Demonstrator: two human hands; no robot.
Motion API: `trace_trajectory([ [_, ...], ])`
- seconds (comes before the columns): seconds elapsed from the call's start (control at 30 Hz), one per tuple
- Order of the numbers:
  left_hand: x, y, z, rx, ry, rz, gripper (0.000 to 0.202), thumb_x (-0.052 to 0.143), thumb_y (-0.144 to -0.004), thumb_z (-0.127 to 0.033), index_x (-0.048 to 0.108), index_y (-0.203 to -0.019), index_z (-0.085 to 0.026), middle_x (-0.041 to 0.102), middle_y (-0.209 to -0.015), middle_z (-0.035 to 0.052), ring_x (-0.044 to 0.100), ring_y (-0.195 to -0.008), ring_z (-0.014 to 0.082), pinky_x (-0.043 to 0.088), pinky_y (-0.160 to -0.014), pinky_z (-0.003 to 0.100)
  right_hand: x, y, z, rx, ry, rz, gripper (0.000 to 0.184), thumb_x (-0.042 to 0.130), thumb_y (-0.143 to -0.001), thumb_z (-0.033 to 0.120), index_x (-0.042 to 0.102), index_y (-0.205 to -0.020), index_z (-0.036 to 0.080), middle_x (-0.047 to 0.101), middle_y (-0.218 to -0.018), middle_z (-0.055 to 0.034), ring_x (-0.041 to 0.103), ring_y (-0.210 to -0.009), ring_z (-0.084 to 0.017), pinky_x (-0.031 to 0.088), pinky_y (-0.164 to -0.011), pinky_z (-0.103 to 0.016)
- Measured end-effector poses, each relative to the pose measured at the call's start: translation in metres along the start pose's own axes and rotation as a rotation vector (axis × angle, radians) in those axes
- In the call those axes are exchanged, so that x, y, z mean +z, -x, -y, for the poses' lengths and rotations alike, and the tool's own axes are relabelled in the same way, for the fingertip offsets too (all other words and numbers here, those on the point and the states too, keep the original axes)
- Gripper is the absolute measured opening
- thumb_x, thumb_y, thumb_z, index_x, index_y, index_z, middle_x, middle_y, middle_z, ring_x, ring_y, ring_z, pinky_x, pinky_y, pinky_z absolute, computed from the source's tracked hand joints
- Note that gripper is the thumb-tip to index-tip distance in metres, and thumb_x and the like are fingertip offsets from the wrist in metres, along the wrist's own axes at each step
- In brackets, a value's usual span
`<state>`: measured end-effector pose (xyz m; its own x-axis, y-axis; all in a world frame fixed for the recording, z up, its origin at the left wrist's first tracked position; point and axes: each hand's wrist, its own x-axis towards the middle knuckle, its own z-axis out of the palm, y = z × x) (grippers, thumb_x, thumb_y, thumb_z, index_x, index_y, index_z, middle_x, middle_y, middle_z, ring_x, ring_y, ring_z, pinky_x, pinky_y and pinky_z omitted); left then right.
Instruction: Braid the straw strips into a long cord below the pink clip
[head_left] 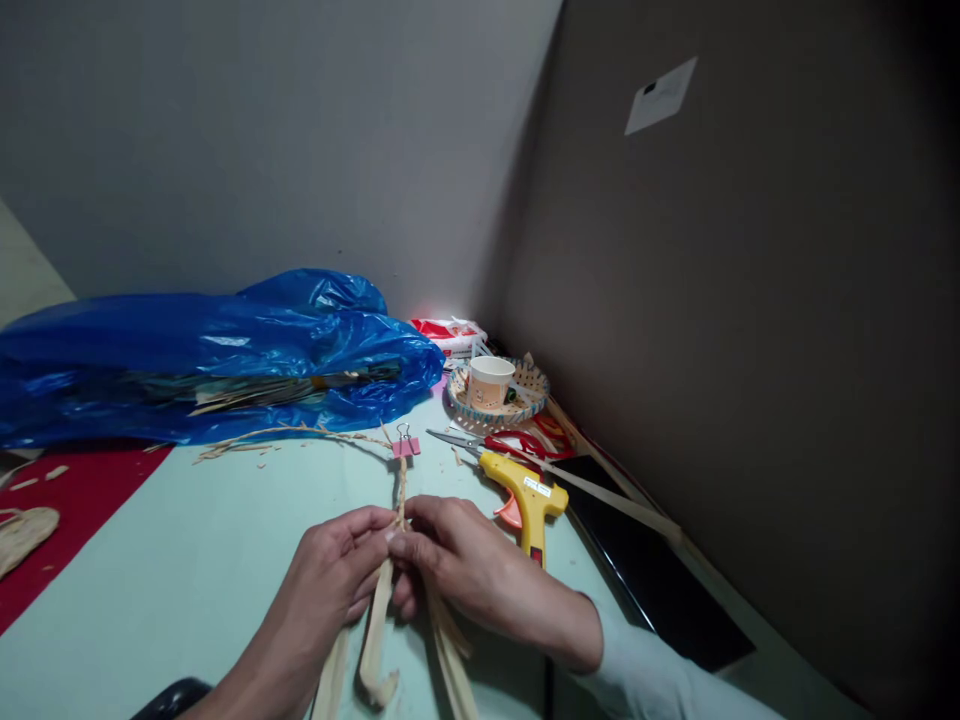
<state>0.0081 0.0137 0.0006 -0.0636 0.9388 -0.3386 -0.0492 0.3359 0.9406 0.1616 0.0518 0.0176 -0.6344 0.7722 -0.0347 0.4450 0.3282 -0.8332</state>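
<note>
A thin braid (403, 480) of pale flat plant strips runs down from a pink binder clip (406, 446) toward me. At its lower end my left hand (341, 560) and my right hand (457, 565) meet, fingers pinched around the strips. One loose strip (377, 635) hangs between the hands with a curled end. Another strip (330, 675) passes below my left hand, and several more strips (451, 655) trail under my right hand. The finished-looking braid continues left beyond the clip. My fingertips partly hide the crossing point.
A yellow glue gun (531, 497) and red-handled scissors (510, 447) lie right of the braid. Behind them a woven basket (536, 385) holds a paper cup (490, 384). A blue plastic bag (225, 345) stretches along the back left. A black flat panel (660, 570) lies at right.
</note>
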Motion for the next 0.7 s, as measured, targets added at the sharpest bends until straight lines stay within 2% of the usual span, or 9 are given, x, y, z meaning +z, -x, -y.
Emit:
trace_trajectory([
  [0.1,-0.002,-0.002,0.002,0.041,-0.055,-0.010,0.020,0.075,-0.068,-0.037,0.071,-0.073,-0.018,0.060,-0.053,-0.0025,0.055,-0.051,0.0145,0.040,-0.049,0.023,0.007,-0.001,-0.004,-0.020,-0.030,-0.001,0.024,0.045,-0.096,0.024,0.055,-0.076,0.017,0.060,-0.067,0.0001,0.056,-0.064,-0.013,0.038,-0.064,-0.024],
  [0.2,-0.003,-0.001,0.003,0.210,-0.250,-0.018,0.018,0.067,-0.076,-0.033,0.069,-0.064,-0.020,0.064,-0.059,-0.0006,0.061,-0.067,0.0197,0.046,-0.064,0.026,0.010,-0.001,-0.005,-0.039,-0.024,-0.042,0.029,0.042,-0.096,0.021,0.056,-0.071,0.016,0.059,-0.070,-0.0006,0.053,-0.067,-0.013,0.037,-0.064,-0.023],
  [0.3,-0.003,0.005,0.006,0.276,-0.437,-0.044,0.017,0.058,-0.084,-0.033,0.070,-0.078,-0.022,0.068,-0.067,0.0003,0.063,-0.075,0.0229,0.045,-0.072,0.029,0.013,-0.002,-0.006,-0.026,-0.036,-0.092,0.033,0.040,-0.096,0.018,0.057,-0.068,0.015,0.057,-0.065,0.0004,0.049,-0.062,-0.011,0.034,-0.060,-0.022],
  [0.37,-0.004,0.008,0.009,0.272,-0.507,-0.061,0.019,0.053,-0.088,-0.036,0.066,-0.089,-0.022,0.069,-0.070,0.0001,0.064,-0.075,0.0230,0.045,-0.072,0.030,0.016,-0.002,-0.008,-0.015,-0.047,-0.130,0.034,0.040,-0.095,0.017,0.057,-0.065,0.015,0.055,-0.060,0.0013,0.046,-0.058,-0.010,0.032,-0.056,-0.022],
  [0.43,-0.005,0.010,0.011,0.267,-0.555,-0.082,0.021,0.048,-0.090,-0.040,0.061,-0.092,-0.023,0.070,-0.071,-0.0010,0.064,-0.071,0.0214,0.044,-0.067,0.028,0.020,-0.003,-0.009,0.003,-0.065,-0.167,0.035,0.043,-0.094,0.020,0.056,-0.062,0.015,0.052,-0.056,0.0021,0.044,-0.054,-0.010,0.030,-0.054,-0.022],
  [0.6,-0.012,0.011,0.009,0.371,-0.742,-0.085,0.029,0.039,-0.094,-0.039,0.057,-0.075,-0.025,0.063,-0.064,-0.0043,0.060,-0.061,0.0162,0.041,-0.063,0.025,0.023,-0.002,-0.011,0.030,-0.122,-0.206,0.039,0.047,-0.094,0.026,0.060,-0.060,0.014,0.054,-0.053,0.0016,0.044,-0.051,-0.009,0.031,-0.052,-0.022],
  [0.7,-0.015,0.012,0.009,0.444,-0.848,-0.109,0.030,0.040,-0.093,-0.037,0.059,-0.074,-0.025,0.060,-0.063,-0.0040,0.059,-0.060,0.0160,0.040,-0.064,0.025,0.022,-0.003,-0.014,0.028,-0.192,-0.195,0.041,0.046,-0.094,0.026,0.064,-0.059,0.014,0.060,-0.055,-0.0006,0.045,-0.051,-0.010,0.033,-0.054,-0.022],
])
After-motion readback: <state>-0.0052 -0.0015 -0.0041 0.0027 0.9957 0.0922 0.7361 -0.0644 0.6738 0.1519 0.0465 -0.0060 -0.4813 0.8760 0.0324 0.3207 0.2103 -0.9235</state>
